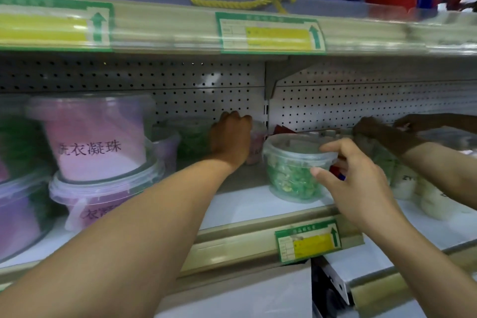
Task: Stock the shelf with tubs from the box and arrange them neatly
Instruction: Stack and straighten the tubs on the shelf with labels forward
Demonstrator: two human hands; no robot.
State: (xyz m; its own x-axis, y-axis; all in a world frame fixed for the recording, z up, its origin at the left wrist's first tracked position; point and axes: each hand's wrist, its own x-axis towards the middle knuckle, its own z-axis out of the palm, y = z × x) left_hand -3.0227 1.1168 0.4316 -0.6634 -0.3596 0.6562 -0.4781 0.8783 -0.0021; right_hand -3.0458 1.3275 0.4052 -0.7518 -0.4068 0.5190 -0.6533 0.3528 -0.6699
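My left hand (pixel 231 135) reaches deep into the shelf (pixel 242 204) and grips a small pink tub (pixel 256 146) by the pegboard back wall; the hand hides most of that tub. A clear tub of green pieces (pixel 291 173) stands upright on the shelf near the front. My right hand (pixel 358 183) holds it at its right side, index finger on the lid rim and thumb on the wall.
Two large pink tubs (pixel 100 139) are stacked at the left beside purple and green ones. Another green tub (pixel 192 137) sits at the back. Another person's arm (pixel 418 144) works among white items (pixel 428 201) on the right. The upper shelf (pixel 180 31) hangs low overhead.
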